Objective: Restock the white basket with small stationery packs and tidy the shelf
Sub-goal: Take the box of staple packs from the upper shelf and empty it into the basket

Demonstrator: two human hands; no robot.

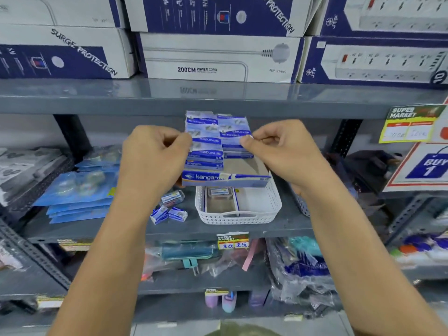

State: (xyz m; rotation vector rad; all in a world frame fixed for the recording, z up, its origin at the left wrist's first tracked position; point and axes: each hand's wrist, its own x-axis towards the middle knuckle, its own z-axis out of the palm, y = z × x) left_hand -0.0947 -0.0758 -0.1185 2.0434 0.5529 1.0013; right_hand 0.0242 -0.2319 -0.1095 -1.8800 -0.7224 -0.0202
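Blue-and-white Kangaro carton (225, 179) held tilted above the white basket (238, 206), small staple packs (206, 141) stacked inside it in two columns. Left hand (152, 161) grips the carton's left side, fingers curled shut on it. Right hand (286, 146) pinches a pack in the right column, thumb and forefinger together. Basket sits on the grey shelf (218, 226), one small pack inside. Loose packs (169, 209) lie on the shelf just left of the basket.
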